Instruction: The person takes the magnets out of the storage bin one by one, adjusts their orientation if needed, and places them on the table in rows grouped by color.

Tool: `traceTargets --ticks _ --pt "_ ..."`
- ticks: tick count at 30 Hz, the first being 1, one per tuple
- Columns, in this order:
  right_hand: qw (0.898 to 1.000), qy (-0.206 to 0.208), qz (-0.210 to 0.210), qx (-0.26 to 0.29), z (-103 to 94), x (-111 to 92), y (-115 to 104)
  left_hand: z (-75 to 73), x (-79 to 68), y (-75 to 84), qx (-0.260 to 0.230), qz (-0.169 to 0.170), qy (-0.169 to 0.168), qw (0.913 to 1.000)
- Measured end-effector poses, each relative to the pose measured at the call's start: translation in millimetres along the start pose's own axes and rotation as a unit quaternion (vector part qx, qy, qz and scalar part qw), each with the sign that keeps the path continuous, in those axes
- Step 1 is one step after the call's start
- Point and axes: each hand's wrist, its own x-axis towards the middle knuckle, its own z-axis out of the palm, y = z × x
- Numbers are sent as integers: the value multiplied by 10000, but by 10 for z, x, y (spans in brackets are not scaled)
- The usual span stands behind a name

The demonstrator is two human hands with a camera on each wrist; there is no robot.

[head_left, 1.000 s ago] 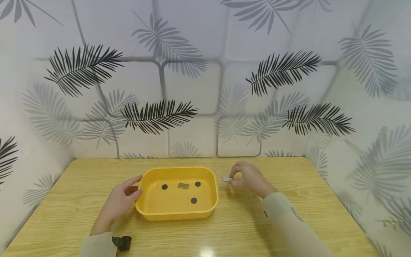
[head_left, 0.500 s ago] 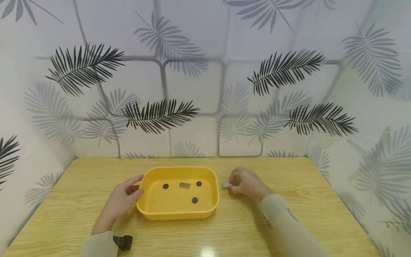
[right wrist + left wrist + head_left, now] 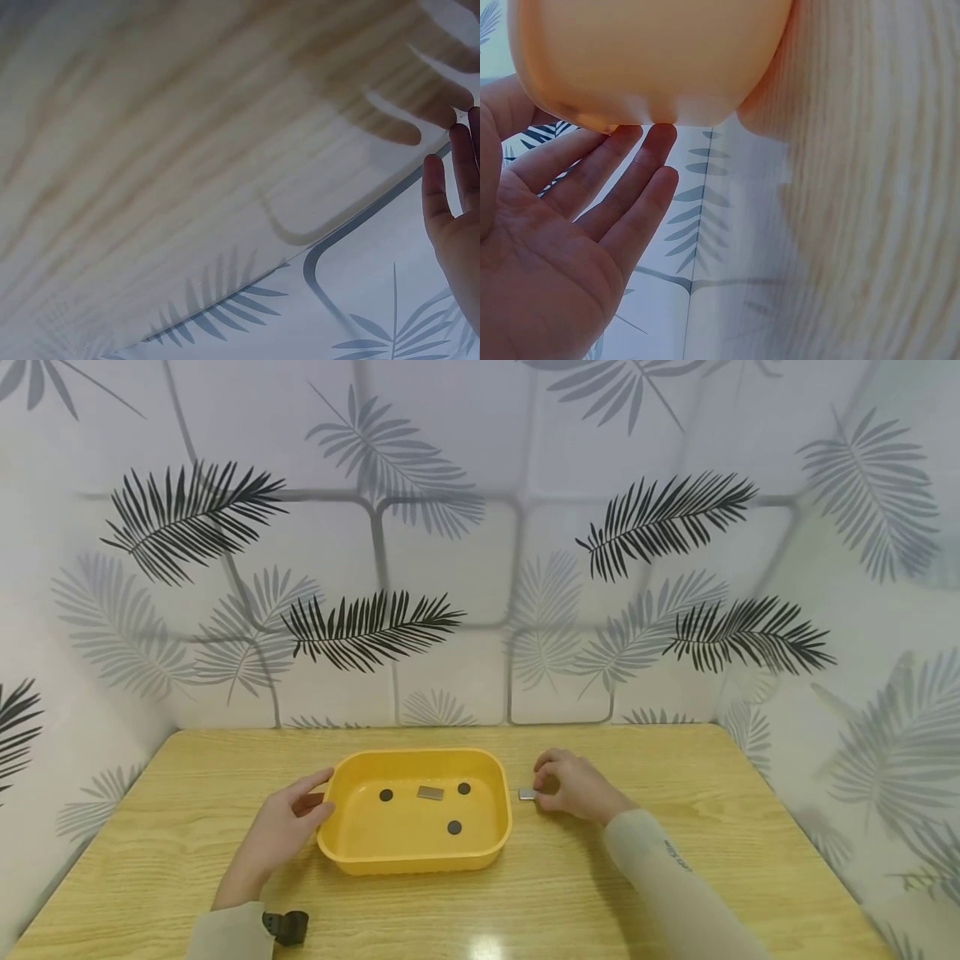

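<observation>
A yellow plastic tray (image 3: 416, 863) lies on the wooden table, with three small dark round discs (image 3: 454, 827) and a flat grey rectangular piece (image 3: 431, 793) inside. At its left end my left hand (image 3: 279, 828) touches the rim and outer side. The left wrist view shows the fingers (image 3: 634, 184) fairly straight against the tray's wall. Right of the tray, my right hand (image 3: 577, 787) pinches a small flat silver rectangular piece (image 3: 527, 794) low over the table. Only the outer fingers of the right hand (image 3: 459, 191) show in the right wrist view; the silver piece is outside it.
Behind the wooden table (image 3: 480, 910) stands a pale wall (image 3: 465, 685) with a leaf pattern, continuing along both sides. A black band with a dark block (image 3: 288, 928) is on the left wrist.
My right hand has come down a little toward the table with the silver piece, then stayed nearly still. The left hand and tray have kept their places.
</observation>
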Motion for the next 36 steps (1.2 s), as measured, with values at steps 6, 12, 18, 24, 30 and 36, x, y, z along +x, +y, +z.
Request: traceTargets --ticks 6,12,18,24,30,36 --pt "10000 50 69 13 -2 2 26 -2 12 3 21 11 -30 10000" --pt "9997 44 206 120 -6 3 3 -17 19 2 -46 -17 -5 10000" --pt "9997 41 225 108 -4 -1 -2 -18 9 2 -1 33 -18 10000" --pt "9998 62 169 29 -5 -5 -5 -13 11 -2 72 87 -21 9999" --pt "9998 72 163 -42 14 1 -1 -3 10 -5 55 33 -27 10000" --pt "9999 152 11 8 -8 -14 -12 -10 14 12 82 42 -4 10000"
